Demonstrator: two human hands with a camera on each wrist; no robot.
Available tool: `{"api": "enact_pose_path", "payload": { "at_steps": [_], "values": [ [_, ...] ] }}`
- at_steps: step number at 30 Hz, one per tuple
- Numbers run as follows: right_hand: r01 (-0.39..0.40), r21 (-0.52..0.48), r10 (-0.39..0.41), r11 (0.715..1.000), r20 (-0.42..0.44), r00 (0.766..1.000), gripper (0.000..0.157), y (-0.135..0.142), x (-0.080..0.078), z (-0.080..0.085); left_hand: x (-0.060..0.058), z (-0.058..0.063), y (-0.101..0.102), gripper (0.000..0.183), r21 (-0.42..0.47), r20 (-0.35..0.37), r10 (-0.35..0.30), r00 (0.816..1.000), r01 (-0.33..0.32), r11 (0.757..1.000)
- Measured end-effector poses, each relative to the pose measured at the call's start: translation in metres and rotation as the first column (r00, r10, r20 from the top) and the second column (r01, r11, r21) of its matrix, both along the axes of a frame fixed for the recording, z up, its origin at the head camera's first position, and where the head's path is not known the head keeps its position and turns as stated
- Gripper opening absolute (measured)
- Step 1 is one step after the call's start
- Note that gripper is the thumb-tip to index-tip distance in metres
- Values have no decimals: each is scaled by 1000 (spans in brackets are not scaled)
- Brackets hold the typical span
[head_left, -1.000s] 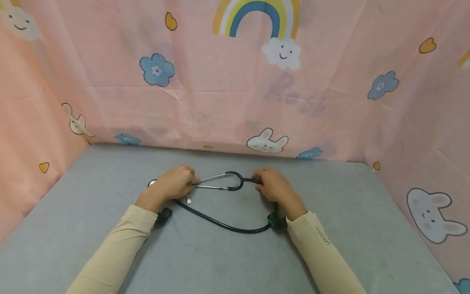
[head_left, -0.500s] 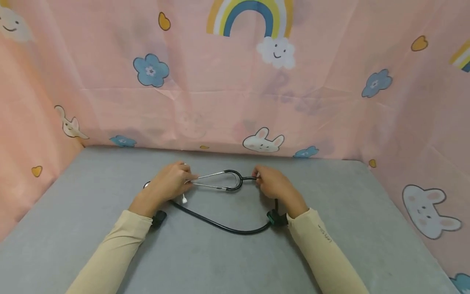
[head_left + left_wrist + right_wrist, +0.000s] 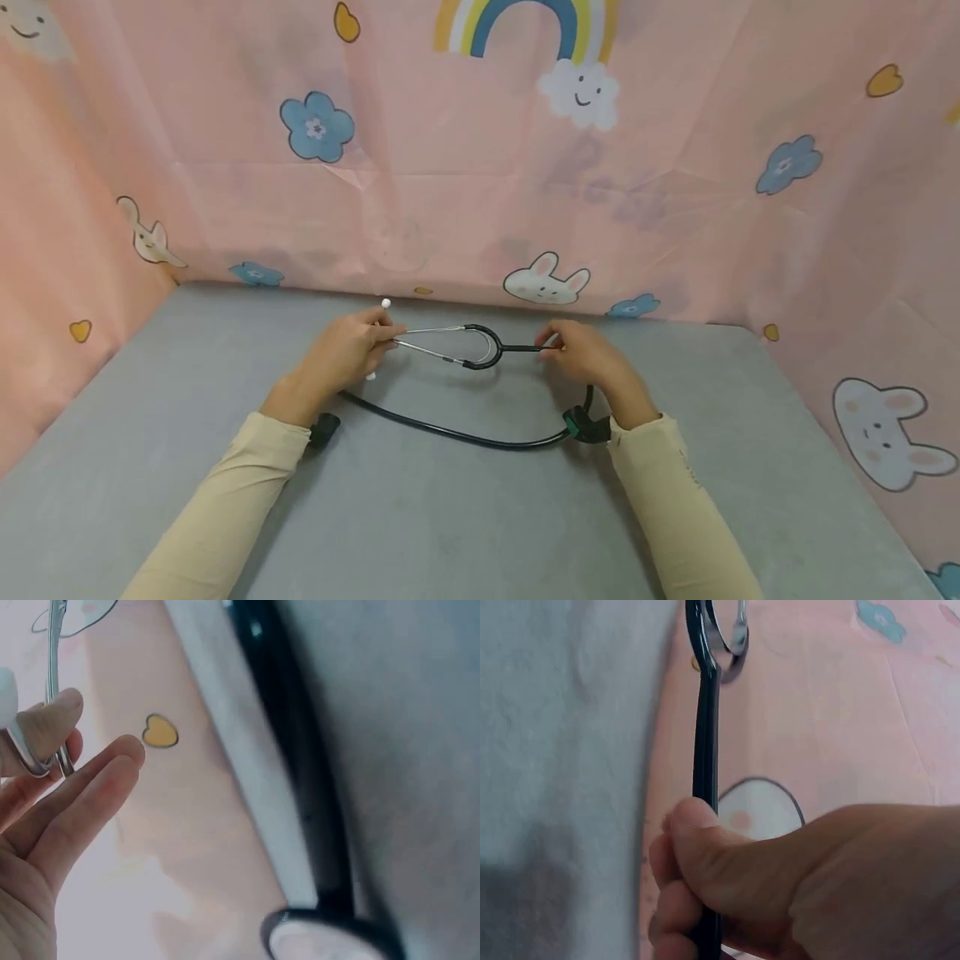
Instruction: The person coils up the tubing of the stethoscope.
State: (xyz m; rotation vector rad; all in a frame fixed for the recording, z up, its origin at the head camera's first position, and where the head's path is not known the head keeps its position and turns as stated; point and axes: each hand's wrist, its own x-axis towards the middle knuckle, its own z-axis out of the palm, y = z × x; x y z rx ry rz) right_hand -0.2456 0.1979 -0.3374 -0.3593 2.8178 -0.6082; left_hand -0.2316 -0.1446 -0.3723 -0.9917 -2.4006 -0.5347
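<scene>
Stethoscope (image 3: 501, 347) mid-frame, left hand (image 3: 337, 354) pinching its metal ear tubes (image 3: 429, 352) at centre-left, right hand (image 3: 592, 354) gripping black tubing (image 3: 521, 348) at centre-right

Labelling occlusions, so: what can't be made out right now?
Chest piece: head view, apparently behind the left hand; left wrist view, cut by the bottom edge.
Tube bend: head view, hidden by the right hand.
One earpiece: left wrist view, cut by the left edge.
Sleeve print: head view, too small and blurred.
</scene>
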Motion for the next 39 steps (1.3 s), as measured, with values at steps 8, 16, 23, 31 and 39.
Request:
{"api": "enact_pose_path", "payload": {
  "at_steps": [8, 16, 23, 31, 39],
  "values": [
    [38, 12, -38, 999, 35, 999, 34, 12, 0, 9, -2, 8, -7, 30, 32, 11, -20, 1000, 19, 999],
    [10, -83, -25, 996, -179, 984, 26, 8, 2, 14, -2, 9, -7, 33, 20, -26, 14, 1000, -13, 1000],
    [-102, -247, 41, 964, -240, 970, 28, 7, 3, 15, -1, 6, -6, 33, 32, -15, 30, 999, -30, 999],
    [-180, -417, 79, 891, -248, 966, 24, 2, 9, 23, 2, 10, 3, 29, 20, -40, -63, 997, 63, 998],
    [-291, -490, 127, 822, -340, 932, 18, -7, 11, 21, 6, 13, 22, 26, 94, -123, -248, 961, 260, 961]
  ]
}}
